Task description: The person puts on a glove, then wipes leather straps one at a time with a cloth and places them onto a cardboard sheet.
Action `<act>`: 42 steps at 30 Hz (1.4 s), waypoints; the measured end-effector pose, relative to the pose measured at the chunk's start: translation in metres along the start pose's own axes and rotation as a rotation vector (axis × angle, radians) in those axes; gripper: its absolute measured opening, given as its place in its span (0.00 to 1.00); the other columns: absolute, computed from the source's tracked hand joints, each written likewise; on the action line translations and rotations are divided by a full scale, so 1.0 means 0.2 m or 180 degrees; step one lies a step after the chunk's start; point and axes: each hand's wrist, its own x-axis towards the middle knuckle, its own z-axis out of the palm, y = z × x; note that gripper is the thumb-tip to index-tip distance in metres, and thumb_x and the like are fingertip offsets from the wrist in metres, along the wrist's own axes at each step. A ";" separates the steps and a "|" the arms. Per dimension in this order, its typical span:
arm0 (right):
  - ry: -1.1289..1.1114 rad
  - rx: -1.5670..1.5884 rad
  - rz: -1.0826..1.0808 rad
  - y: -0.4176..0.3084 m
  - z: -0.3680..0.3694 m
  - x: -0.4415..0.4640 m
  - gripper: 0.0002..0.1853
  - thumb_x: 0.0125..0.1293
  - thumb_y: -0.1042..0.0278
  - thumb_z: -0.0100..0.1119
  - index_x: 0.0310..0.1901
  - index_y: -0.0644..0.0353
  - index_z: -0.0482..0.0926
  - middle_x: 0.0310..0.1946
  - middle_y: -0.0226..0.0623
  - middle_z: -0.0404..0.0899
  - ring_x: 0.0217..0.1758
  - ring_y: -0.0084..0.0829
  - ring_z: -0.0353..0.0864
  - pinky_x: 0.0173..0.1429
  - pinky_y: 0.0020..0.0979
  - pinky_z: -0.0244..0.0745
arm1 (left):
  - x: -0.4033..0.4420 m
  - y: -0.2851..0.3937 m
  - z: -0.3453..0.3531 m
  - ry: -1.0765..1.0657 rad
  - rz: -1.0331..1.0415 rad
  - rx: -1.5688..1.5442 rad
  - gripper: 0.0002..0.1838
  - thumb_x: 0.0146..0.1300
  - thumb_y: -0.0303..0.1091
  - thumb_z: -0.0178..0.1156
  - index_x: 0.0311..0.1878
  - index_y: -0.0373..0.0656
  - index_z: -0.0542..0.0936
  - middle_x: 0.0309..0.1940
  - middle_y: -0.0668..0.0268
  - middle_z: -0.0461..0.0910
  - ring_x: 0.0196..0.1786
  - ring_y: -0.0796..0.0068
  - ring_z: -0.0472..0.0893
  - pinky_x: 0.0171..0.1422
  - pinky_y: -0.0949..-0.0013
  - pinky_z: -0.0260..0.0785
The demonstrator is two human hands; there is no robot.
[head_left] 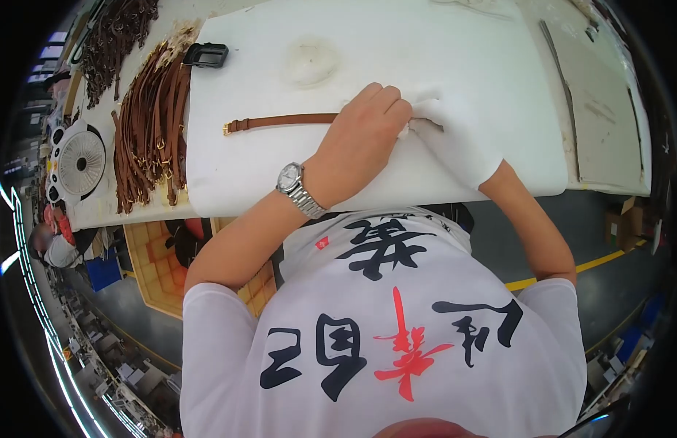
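Observation:
A narrow brown leather strap (280,120) with a small gold buckle (227,128) at its left end lies across the white work surface. My bare left hand (368,139), with a metal wristwatch (289,178) on the wrist, is closed over the strap to the right of the buckle and covers that stretch of it. Close against it is my right hand (459,139) in a white glove, its fingers drawn together by the strap's right end. A short dark piece shows at the gloved fingers. The fingertips are largely hidden, so what they grip is unclear.
A heap of brown straps with buckles (152,124) hangs over the table's left side, near a black tape-dispenser-like object (206,55). A white fan (79,160) stands farther left. A round transparent patch (311,62) lies ahead. A grey board (605,109) is at right.

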 end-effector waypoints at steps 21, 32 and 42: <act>0.0045 -0.0143 -0.0449 0.05 0.01 0.02 0.11 0.65 0.77 0.75 0.48 0.58 0.94 0.41 0.40 0.89 0.48 0.44 0.86 0.55 0.44 0.82 | 0.05 -0.03 0.06 0.0013 0.0057 0.0174 0.11 0.57 0.14 0.65 0.43 0.37 0.81 0.44 0.56 0.81 0.53 0.50 0.81 0.59 0.50 0.78; -0.0219 -0.0028 -0.0148 -0.03 -0.06 0.03 0.11 0.68 0.77 0.73 0.50 0.59 0.93 0.45 0.43 0.88 0.51 0.46 0.84 0.58 0.43 0.79 | -0.21 -0.27 -0.39 0.0785 -0.2678 -0.3683 0.13 0.88 0.39 0.62 0.60 0.40 0.83 0.45 0.70 0.86 0.34 0.74 0.78 0.44 0.70 0.75; -0.0726 0.0046 0.0455 -0.15 -0.21 0.18 0.22 0.73 0.70 0.70 0.68 0.58 0.88 0.60 0.51 0.88 0.66 0.54 0.84 0.74 0.46 0.78 | -0.34 -0.33 -0.47 0.0843 -0.2488 -0.4071 0.27 0.83 0.39 0.69 0.75 0.33 0.77 0.56 0.61 0.85 0.51 0.71 0.87 0.49 0.68 0.80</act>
